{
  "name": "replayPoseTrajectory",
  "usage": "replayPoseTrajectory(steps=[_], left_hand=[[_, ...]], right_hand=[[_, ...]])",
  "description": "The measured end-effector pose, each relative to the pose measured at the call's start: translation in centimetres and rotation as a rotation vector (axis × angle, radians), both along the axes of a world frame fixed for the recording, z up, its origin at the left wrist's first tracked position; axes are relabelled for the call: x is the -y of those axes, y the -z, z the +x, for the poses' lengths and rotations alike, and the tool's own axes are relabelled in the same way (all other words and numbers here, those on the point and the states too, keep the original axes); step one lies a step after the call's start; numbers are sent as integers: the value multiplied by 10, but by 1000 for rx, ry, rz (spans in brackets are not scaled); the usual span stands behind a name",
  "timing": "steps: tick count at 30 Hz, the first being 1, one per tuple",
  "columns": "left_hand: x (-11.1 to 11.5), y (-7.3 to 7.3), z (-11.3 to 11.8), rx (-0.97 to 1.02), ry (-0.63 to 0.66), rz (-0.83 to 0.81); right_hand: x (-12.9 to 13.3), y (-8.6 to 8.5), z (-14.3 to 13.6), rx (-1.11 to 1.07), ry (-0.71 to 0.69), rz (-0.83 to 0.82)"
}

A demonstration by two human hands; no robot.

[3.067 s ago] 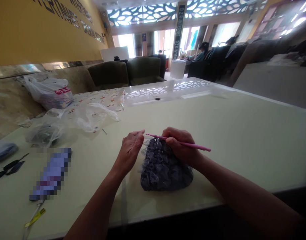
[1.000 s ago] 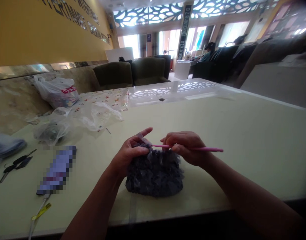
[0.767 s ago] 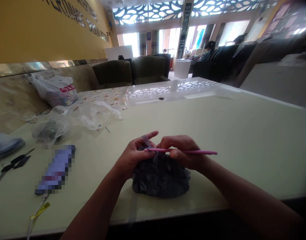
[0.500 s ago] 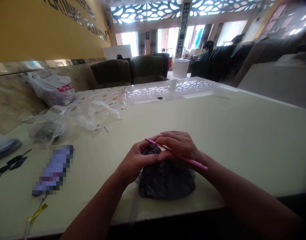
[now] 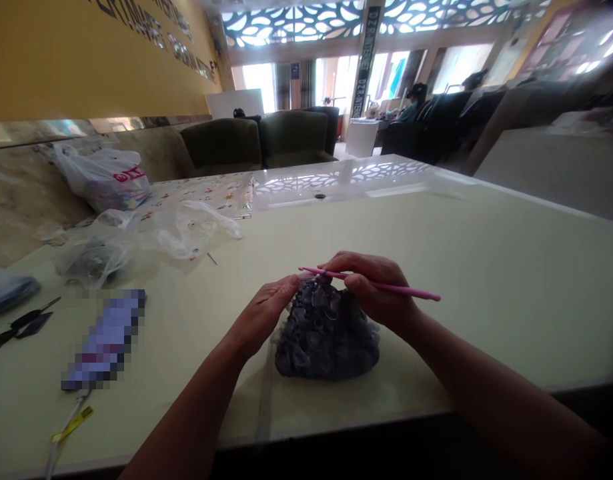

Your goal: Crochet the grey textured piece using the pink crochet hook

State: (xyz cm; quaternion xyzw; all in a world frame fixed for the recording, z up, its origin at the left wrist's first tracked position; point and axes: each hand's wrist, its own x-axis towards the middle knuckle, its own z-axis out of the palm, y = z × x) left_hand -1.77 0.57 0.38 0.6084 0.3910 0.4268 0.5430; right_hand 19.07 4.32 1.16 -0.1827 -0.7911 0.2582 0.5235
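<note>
A dark grey-blue ruffled crocheted piece (image 5: 326, 340) stands on the pale table near its front edge. My right hand (image 5: 379, 287) is closed round a pink crochet hook (image 5: 411, 292), whose tip points left over the top of the piece. On the left side of the piece, my left hand (image 5: 269, 310) has its fingers pressed together against the upper edge, its fingertips partly hidden behind the work.
Left of my hands lie a blurred-out blue-purple object (image 5: 106, 340) with a white cable, keys (image 5: 23, 325), thin clear plastic bags (image 5: 186, 230) and a small pin-like item (image 5: 212, 258). A full white bag (image 5: 111, 179) stands farther back. A person (image 5: 415, 100) sits in the background.
My right hand has moved slightly right and up with the hook, which now lies flatter. My left hand has drawn back to the left, uncovering more of the ruffled front.
</note>
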Motion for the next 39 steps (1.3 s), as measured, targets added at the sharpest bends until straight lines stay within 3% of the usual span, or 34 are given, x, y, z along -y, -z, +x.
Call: replayPoseTrajectory(steps=[9,15,20,26,29,32,36,39], left_hand=[[-1,1,-3,418,46,-229],[0,-7,-10,392,14,-184],[-1,-5,-12,335,-15,-100],[3,-5,-8,81,-185,110],[8,-7,-1,-63,-319,232],[11,-5,6,-64,-387,272],[10,2,11,114,-394,94],[7,3,12,344,-227,-194]], right_hand=[[-1,-2,1,-23,-96,-39],[-6,-7,7,97,-290,-58],[-9,-16,13,232,-281,17],[-8,-17,12,381,-150,206],[-7,-11,4,492,8,413],[-5,0,-9,553,205,640],[4,10,-23,432,463,769],[9,12,-25,352,508,790]])
